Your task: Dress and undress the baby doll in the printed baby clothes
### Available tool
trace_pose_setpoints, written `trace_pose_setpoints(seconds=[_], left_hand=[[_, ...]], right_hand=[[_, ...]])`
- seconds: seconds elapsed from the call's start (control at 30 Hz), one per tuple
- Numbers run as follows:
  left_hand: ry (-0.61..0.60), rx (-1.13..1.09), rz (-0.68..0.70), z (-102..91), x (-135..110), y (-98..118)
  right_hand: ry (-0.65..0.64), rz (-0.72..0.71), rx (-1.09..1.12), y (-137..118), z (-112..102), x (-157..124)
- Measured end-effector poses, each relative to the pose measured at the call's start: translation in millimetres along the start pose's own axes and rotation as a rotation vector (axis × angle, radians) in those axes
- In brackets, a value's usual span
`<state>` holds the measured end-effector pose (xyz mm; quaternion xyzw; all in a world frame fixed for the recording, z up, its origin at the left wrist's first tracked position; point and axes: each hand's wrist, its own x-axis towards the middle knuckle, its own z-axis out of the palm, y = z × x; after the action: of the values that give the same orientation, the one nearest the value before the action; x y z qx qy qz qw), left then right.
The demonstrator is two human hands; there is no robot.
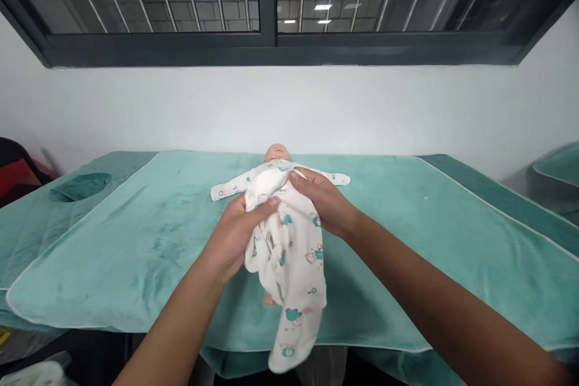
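Both hands grip bunched white baby pants point(296, 265) with a teal and pink print, held up in front of me. My left hand point(239, 229) pinches the gathered cloth from the left, thumb on top. On the other side, my right hand point(323, 199) has its fingers closed around the upper edge. One leg of the pants hangs down past the bed's front edge; the rest is crumpled. Behind the cloth a baby doll point(277, 152) lies on its back in a matching printed top point(235, 185), sleeves spread wide. A foot shows below; its middle is hidden.
A teal plush cover point(136, 241) with pale piping lies over the bed, which has a face hole point(80, 187) at left. Behind stand a white wall point(289, 105) and a dark-framed window point(275, 42). A red and black object point(18, 175) sits at far left.
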<state>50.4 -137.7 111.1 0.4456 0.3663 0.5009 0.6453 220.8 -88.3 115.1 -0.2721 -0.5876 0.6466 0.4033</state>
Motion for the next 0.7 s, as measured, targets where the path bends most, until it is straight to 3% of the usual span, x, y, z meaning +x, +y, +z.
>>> trace_pose_setpoints(seconds=[0.07, 0.13, 0.17, 0.23, 0.33, 0.4, 0.5, 0.57, 0.7], left_hand=[[0.083, -0.041, 0.083, 0.6, 4, -1], [0.105, -0.043, 0.082, 1.1, 7, -1], [0.094, -0.038, 0.061, 1.0, 8, -2], [0.023, -0.026, -0.001, -0.7, 8, -4], [-0.19, 0.053, -0.118, -6.8, 5, -9], [-0.277, 0.113, -0.176, -11.1, 3, -12], [-0.194, 0.034, -0.142, -14.1, 4, -17], [-0.091, -0.077, -0.067, -13.1, 6, -20], [0.02, -0.147, -0.006, -6.4, 7, -21]], right_hand=[[-0.188, 0.118, -0.057, 2, -8, -4], [-0.396, 0.244, -0.145, 4, -13, -7], [-0.436, 0.268, -0.168, 4, -15, -8], [-0.347, 0.217, -0.144, 6, -17, -9], [-0.116, 0.096, -0.026, 9, -19, -9], [-0.075, 0.07, 0.061, 13, -18, -9], [-0.044, 0.044, 0.167, 20, -16, -12], [-0.096, 0.083, 0.187, 24, -15, -16], [-0.479, 0.284, 0.094, 27, -13, -22]])
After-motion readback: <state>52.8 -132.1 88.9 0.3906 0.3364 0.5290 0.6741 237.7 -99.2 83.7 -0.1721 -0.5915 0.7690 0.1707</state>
